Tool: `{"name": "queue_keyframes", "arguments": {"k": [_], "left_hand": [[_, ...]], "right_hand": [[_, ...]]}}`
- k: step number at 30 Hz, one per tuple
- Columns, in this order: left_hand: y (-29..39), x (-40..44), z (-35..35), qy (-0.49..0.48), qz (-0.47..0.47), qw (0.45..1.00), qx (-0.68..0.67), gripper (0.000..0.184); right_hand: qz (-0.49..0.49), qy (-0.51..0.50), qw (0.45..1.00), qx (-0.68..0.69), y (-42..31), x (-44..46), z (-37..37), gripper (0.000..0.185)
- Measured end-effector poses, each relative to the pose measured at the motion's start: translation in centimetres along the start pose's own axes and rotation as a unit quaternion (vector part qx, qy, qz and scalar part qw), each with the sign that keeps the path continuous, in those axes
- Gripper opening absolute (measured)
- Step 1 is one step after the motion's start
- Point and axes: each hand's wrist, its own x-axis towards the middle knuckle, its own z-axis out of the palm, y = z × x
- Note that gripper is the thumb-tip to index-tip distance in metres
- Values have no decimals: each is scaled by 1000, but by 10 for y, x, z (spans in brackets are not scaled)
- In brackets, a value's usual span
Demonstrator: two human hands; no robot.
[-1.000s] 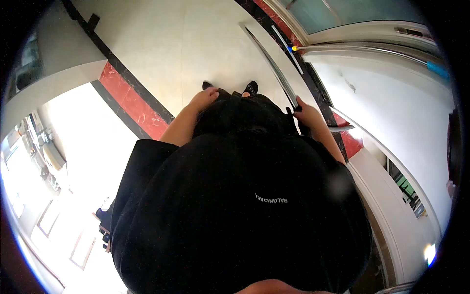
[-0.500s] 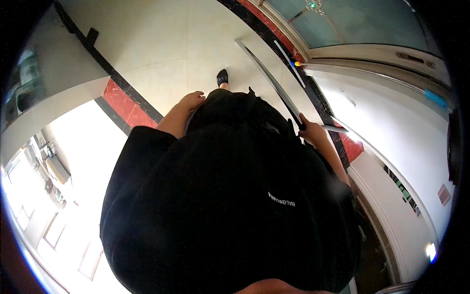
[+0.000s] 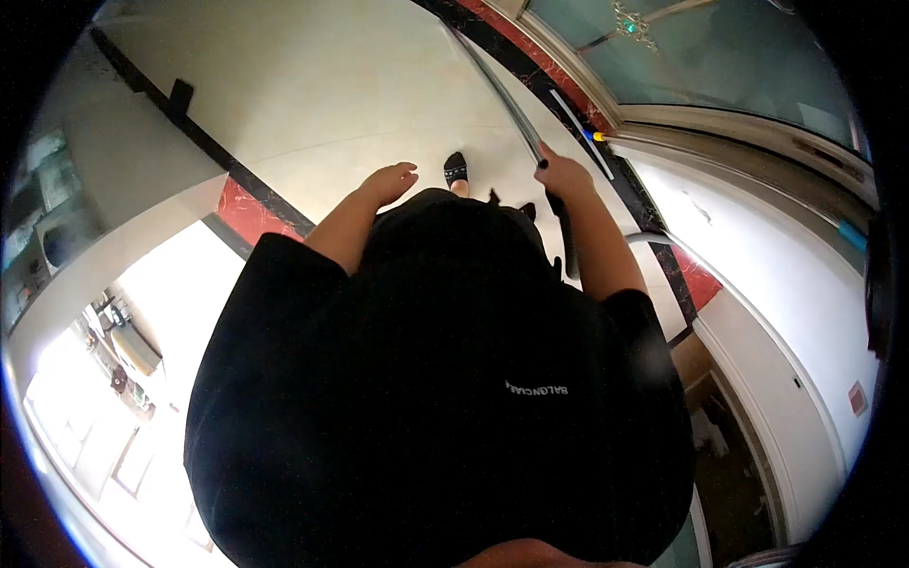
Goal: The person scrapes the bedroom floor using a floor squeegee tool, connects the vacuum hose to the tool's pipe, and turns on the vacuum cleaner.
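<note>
My right hand (image 3: 565, 176) is wrapped round a long grey metal tube (image 3: 507, 99), which looks like a vacuum cleaner wand. The tube slants away from me over the pale floor towards the dark border, and a black, grip-like section (image 3: 567, 232) runs back below my wrist. My left hand (image 3: 388, 184) hangs in front of my body with nothing in it, its fingers loosely apart. A dark patterned sock or shoe (image 3: 455, 168) on one foot shows between my hands; the other foot is mostly hidden.
Dark and red stone borders the pale tiled floor (image 3: 312, 76). At the right, a thin pole with a yellow joint (image 3: 597, 136) and blue grip (image 3: 852, 234) leans by a glass-panelled door (image 3: 720, 66). A grey curved hose-like piece (image 3: 648, 237) lies near the wall.
My right hand has moved forward and away from my body with the tube, whose far end reaches closer to the dark border. My left hand has shifted slightly right. The view has turned a little.
</note>
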Motion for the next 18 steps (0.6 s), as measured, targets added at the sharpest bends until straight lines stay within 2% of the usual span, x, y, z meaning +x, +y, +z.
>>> {"name": "queue_keyframes", "arguments": {"k": [2, 5, 9, 10, 11, 15, 18], "left_hand": [[-8, -6, -5, 2, -1, 1000, -15, 45], [-35, -16, -7, -2, -2, 1000, -24, 45], [-103, -8, 7, -26, -46, 998, 26, 46], [-111, -4, 9, -31, -75, 996, 37, 46], [-103, -11, 2, -46, -117, 992, 9, 47], [-108, -7, 0, -51, -109, 992, 24, 47], [-100, 6, -3, -62, -85, 994, 28, 48]], "right_hand": [[-5, 46, 999, -1, -15, 18, -8, 70], [25, 33, 999, 18, -14, 22, -12, 71], [11, 29, 999, 41, 47, -25, 14, 71], [49, 2, 998, 41, 58, -47, 20, 72], [86, -25, 995, 42, 65, -71, 26, 72], [136, -53, 983, 110, 82, -145, 54, 76], [157, -47, 981, 106, 72, -148, 55, 75]]}}
